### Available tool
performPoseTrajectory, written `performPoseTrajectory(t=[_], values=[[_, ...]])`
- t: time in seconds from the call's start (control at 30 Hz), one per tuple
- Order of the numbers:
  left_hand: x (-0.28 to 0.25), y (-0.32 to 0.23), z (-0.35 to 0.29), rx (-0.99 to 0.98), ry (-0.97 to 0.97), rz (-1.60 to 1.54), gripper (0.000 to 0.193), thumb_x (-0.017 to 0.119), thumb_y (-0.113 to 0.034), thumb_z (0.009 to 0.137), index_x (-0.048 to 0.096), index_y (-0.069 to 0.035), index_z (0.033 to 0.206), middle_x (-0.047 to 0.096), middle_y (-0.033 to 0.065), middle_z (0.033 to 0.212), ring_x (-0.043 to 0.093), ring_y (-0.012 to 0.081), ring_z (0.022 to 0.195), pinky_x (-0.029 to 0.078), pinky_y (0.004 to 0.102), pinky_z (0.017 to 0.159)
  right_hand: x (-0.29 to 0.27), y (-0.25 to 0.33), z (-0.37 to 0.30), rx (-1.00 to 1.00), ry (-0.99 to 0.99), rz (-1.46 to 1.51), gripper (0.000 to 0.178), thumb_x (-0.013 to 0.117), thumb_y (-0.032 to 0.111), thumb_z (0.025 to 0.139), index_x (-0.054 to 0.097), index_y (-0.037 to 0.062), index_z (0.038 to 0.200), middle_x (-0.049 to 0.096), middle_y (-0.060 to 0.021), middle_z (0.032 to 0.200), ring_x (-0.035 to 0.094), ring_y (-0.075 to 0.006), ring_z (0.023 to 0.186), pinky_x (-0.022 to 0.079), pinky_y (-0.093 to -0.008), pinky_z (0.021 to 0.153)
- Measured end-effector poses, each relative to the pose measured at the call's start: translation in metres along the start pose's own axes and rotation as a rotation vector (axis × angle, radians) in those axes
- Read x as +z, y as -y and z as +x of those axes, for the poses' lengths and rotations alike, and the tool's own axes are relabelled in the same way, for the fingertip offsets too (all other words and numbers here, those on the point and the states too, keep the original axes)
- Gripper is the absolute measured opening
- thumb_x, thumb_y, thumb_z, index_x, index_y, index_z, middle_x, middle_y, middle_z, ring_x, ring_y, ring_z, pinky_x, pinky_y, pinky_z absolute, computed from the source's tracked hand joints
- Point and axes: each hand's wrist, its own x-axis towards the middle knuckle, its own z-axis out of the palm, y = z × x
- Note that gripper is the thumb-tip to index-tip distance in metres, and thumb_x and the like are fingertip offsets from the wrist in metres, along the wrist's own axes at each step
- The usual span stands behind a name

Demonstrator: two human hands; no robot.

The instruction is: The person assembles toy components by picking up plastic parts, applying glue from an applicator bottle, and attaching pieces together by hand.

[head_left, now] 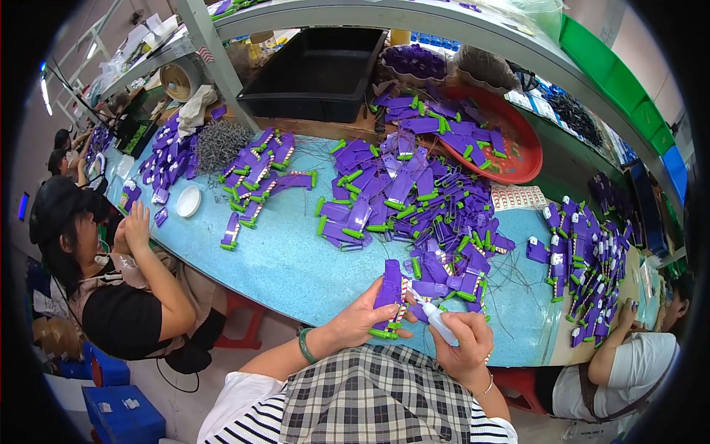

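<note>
My left hand [356, 320] is closed around a flat purple plastic piece [387, 291] with a green end and a striped edge. In my right hand [467, 346] is a white squeeze bottle [439, 323], tilted so its thin nozzle points at the purple piece's striped edge. Whether the tip touches the piece I cannot tell. Just beyond both hands lies a large heap of purple and green plastic pieces [399, 181], some of its near ones right by the bottle.
A red round tray [529, 152], a black bin [307, 74] and a pile of grey metal parts [222, 146] stand at the back. More purple pieces [584, 266] lie at right. A small white dish [189, 201] sits at left. Co-workers sit on both sides [126, 296].
</note>
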Motion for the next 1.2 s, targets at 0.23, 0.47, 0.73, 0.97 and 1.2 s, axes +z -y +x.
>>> performPoseTrajectory(t=[0.23,0.47,0.73,0.97,1.2], values=[[-0.005,0.003,0.002,0.026,0.110,-0.094,0.059,0.058,-0.013,0.093,0.025,-0.013,0.141,0.051,0.0106,0.119,0.060,0.0234,0.095,0.053,0.0394,0.077,0.005,0.001,0.003,0.043,-0.087,0.021,0.042,0.082,0.002,0.063,0.064,0.0068,0.101,0.063,-0.0081,0.082,0.061,-0.0200,0.063,0.046,-0.0280,0.051],[-0.012,0.006,-0.012,-0.200,0.480,0.295,0.072,0.057,-0.018,0.086,0.018,-0.006,0.146,0.045,0.0102,0.135,0.055,0.0193,0.111,0.042,0.0350,0.099,0.004,0.001,0.005,0.027,-0.085,0.052,0.045,0.081,-0.002,0.063,0.061,0.0081,0.102,0.060,-0.0090,0.085,0.058,-0.0201,0.068,0.047,-0.0284,0.056],[-0.023,0.013,-0.020,-0.285,0.416,0.165,0.055,0.056,-0.020,0.095,0.030,-0.003,0.140,0.048,0.0113,0.130,0.054,0.0256,0.116,0.043,0.0391,0.102,0.000,0.003,0.004,0.011,-0.046,0.080,0.045,0.081,-0.001,0.063,0.062,0.0088,0.102,0.061,-0.0082,0.086,0.058,-0.0198,0.068,0.046,-0.0281,0.055],[-0.006,-0.002,-0.013,-0.101,0.082,0.220,0.044,0.053,-0.008,0.094,0.033,-0.007,0.133,0.051,0.0106,0.122,0.062,0.0222,0.096,0.058,0.0327,0.073,0.001,0.000,0.003,-0.048,-0.079,0.070,0.043,0.082,0.001,0.062,0.063,0.0066,0.101,0.063,-0.0075,0.083,0.059,-0.0190,0.058,0.042,-0.0279,0.046],[-0.010,0.008,-0.005,-0.129,0.025,0.081,0.040,0.053,-0.016,0.096,0.037,-0.007,0.131,0.056,0.0117,0.121,0.063,0.0250,0.095,0.058,0.0369,0.071,-0.001,0.001,-0.002,0.026,-0.040,0.076,0.046,0.082,0.000,0.061,0.062,0.0096,0.102,0.061,-0.0085,0.086,0.058,-0.0206,0.069,0.047,-0.0290,0.056]])
